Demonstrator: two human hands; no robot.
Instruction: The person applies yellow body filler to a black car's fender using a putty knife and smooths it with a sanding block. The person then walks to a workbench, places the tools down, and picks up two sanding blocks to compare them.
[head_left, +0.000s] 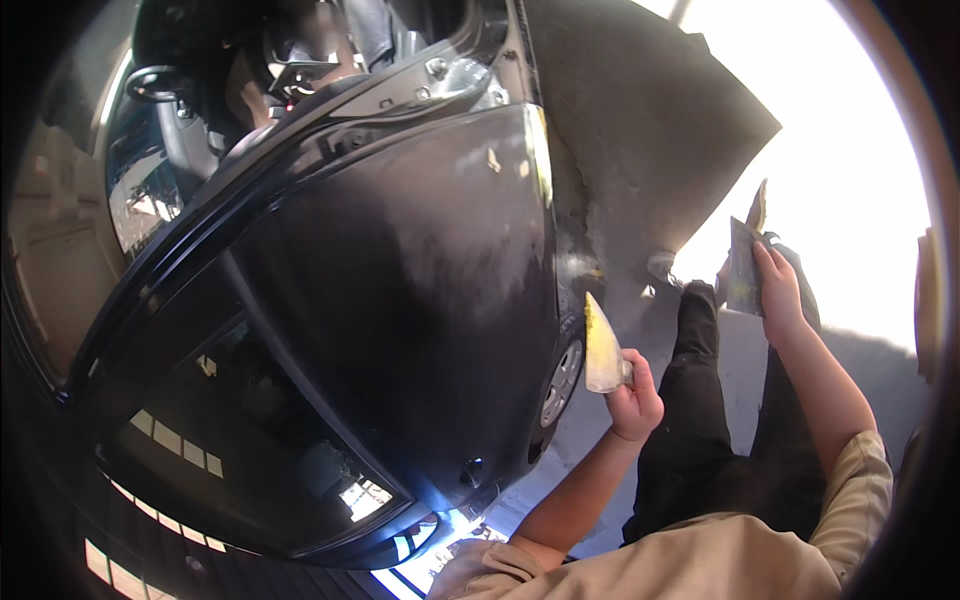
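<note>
My left hand (632,400) is closed on a pale spreader (603,345) with yellow material along its edge, held beside the side of a dark car (410,260) near its wheel (561,383). My right hand (780,285) grips a flat, dark grey plate (743,265) out over the floor on the right. Something thin and tan sticks up behind that plate, too small to make out. The car's dark panel shows a few pale spots near its upper edge.
The car's open interior with a steering wheel (160,85) is at the upper left, its dark glass (250,430) below. My legs (690,400) stand on the grey floor (640,130) beside the car, with bright sunlight across the ground at right.
</note>
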